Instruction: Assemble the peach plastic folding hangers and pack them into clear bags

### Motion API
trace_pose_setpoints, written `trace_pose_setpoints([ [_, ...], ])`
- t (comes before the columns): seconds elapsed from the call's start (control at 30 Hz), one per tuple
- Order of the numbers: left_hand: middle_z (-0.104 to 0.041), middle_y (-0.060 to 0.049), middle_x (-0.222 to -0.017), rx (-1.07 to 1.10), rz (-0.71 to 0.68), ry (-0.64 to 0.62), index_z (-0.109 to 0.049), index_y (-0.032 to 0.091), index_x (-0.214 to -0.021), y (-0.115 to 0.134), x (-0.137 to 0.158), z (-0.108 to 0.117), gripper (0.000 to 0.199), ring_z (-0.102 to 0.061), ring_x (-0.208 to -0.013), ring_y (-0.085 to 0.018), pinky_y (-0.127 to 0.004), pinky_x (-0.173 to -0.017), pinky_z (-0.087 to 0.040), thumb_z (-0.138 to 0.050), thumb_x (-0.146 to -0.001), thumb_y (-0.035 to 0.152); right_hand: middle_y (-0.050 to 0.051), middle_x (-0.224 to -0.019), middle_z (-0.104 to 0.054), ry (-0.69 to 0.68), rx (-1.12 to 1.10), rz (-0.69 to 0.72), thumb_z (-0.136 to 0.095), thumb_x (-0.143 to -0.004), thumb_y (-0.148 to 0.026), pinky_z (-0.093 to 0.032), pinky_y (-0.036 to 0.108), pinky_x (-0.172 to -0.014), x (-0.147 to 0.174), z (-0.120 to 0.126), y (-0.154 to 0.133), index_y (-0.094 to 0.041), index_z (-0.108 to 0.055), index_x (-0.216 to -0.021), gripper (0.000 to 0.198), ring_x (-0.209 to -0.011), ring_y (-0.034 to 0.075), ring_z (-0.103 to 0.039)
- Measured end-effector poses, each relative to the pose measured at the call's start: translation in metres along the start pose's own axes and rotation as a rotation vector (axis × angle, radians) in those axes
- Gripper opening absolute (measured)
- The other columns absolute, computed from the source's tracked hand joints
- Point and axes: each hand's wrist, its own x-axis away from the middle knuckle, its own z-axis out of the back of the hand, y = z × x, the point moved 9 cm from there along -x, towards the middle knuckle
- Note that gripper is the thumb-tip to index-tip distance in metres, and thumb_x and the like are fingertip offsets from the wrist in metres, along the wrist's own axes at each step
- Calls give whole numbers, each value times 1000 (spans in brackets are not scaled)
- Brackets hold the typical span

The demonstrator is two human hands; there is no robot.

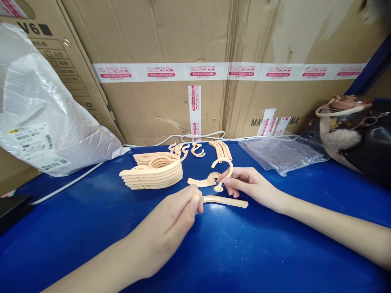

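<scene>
My left hand [180, 219] is closed around one end of a cream plastic hanger arm [227, 200], whose slim free end points right. In my right hand [244, 181], thumb and fingers pinch a cream hanger hook [231, 165], held upright with its round foot downward. Just behind the hands lies another hanger arm [200, 182] with a curved end, partly hidden by my right fingers. To the left is a neat stack of hanger arms [152, 179]. Several loose hooks [198, 150] and a smaller pile of slim arms [221, 149] lie farther back.
Cardboard boxes [161, 106] stand behind the blue table [244, 252]. A white plastic parcel [45, 106] leans at left, near a white cable [69, 185] and a dark device [14, 209]. A clear plastic bag [281, 156] and a black bag [366, 142] lie at right.
</scene>
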Motion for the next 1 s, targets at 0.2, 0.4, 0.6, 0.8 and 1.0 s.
trace_pose_setpoints([
  [0.2,-57,-7,-93,-543,-82,65,-50,18,-91,0,-2,-4,12,-53,-87,-25,-40,-75,-44,-45,-94,28,-2,-66,-57,19,-4,3,-60,-88,-43,-43,21,-54,1,1,-1,-17,-68,-93,28,-59,9,-52],
  [0.4,-56,-4,-85,-611,-67,-34,-46,18,-77,-5,-7,-13,17,-53,-80,-22,-35,-70,-43,-40,-92,12,0,-79,-65,10,-29,15,-63,-87,-39,-45,22,-56,0,-2,-4,-17,-70,-94,24,-58,8,-53],
  [0.6,-53,-2,-84,-485,29,-15,-45,19,-81,-6,-6,-11,13,-54,-79,-20,-32,-68,-42,-41,-93,21,1,-80,-67,-15,-25,5,-65,-86,-39,-47,23,-59,1,-7,-4,-17,-71,-92,24,-62,9,-55],
  [0.8,-47,2,-73,-565,-50,83,-37,23,-81,5,-4,-1,12,-47,-56,-16,-27,-49,-28,-30,-90,20,5,-85,-69,-24,-133,-14,-65,-85,-40,-52,23,-52,0,-9,-5,-16,-71,-92,26,-65,12,-60],
  [1.0,-47,4,-66,-630,-86,102,-34,24,-81,13,-12,-3,12,-44,-48,-16,-27,-47,-20,-29,-91,23,4,-82,-69,-45,-205,-58,-67,-83,-39,-53,22,-50,0,-12,0,-15,-69,-92,25,-60,11,-62],
])
